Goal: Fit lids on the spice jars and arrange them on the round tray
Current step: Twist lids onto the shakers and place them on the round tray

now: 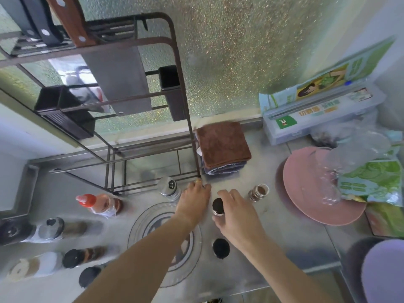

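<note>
Spice jar [218, 207], black-lidded, stands on the steel counter [284, 232] just right of the clear round tray [140, 224]. Right hand [238, 217] grasps it, thumb and fingers around its sides. Left hand [193, 201] reaches far over the tray rim; its grip cannot be determined. An unlidded jar [259, 192] stands further right.

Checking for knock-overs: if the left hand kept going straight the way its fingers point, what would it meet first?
Probably the foot of the dark wire rack; the left hand's fingertips already reach about there. Behind that lies the folded brown cloth. Depth is hard to judge.
</note>
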Demonstrator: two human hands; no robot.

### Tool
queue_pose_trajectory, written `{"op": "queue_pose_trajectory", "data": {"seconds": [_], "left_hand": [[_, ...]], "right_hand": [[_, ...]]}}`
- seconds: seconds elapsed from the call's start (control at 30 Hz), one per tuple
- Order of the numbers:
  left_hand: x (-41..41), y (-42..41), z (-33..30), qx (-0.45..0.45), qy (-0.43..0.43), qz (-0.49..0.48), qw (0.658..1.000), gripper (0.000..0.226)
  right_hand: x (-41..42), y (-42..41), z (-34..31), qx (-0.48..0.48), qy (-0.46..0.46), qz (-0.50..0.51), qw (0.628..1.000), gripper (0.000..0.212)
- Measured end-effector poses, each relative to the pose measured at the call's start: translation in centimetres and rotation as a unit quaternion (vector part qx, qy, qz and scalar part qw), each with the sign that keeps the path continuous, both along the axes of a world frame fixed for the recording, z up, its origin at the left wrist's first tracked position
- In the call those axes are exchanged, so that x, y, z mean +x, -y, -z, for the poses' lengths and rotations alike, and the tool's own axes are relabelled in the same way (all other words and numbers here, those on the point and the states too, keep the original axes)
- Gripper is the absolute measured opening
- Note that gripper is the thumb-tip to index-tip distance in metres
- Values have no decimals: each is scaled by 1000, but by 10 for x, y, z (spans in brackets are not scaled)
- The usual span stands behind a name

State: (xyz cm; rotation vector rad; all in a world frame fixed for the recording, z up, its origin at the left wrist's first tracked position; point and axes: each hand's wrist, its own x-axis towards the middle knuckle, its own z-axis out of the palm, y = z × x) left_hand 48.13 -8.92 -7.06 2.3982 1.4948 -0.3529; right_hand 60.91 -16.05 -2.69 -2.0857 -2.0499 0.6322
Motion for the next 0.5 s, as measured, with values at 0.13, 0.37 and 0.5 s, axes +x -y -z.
{"op": "queue_pose_trajectory", "data": {"seconds": [0.13, 0.37, 0.5], "left_hand": [[-1, -3, -22, 30, 105, -60, 992, 30], [35, 10, -82, 21, 469, -77, 880, 38], [73, 17, -88, -34, 528, -128, 839, 41]], "right_hand": [[17, 5, -13, 67, -46, 58, 995, 48], [61, -12, -59, 38, -390, 283, 876, 24], [96, -17, -64, 7, -443, 296, 846, 23]]}}
